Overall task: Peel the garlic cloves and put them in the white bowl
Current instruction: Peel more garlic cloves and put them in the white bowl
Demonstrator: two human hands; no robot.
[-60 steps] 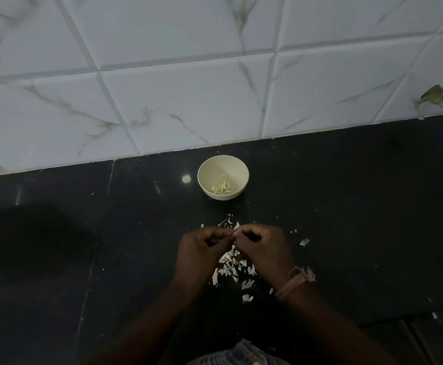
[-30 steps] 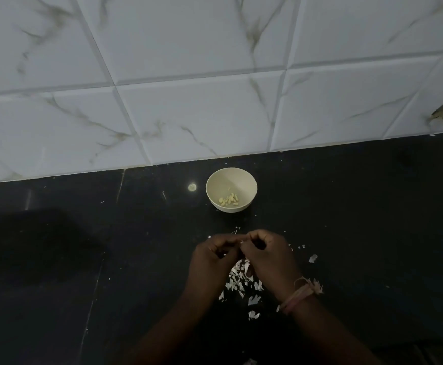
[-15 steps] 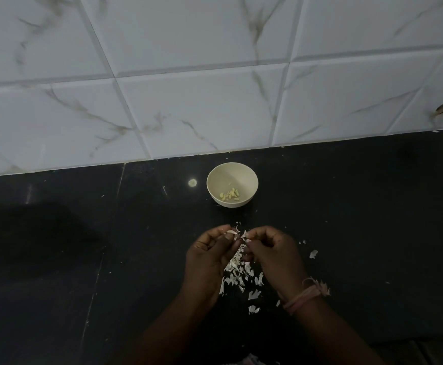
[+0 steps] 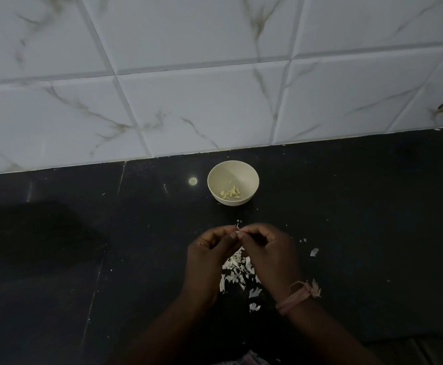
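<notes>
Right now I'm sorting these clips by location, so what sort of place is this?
Most likely a home kitchen: a dark polished stone countertop meets a marble-patterned tiled wall, and a white bowl holding peeled garlic cloves stands beyond a scatter of garlic skins.

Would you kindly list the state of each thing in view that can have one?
white bowl: upright, holding several peeled cloves
left hand: pinching a small garlic piece
right hand: pinching the same piece
garlic skins: loose, scattered on the black counter
wrist thread: tied on the right wrist
</notes>
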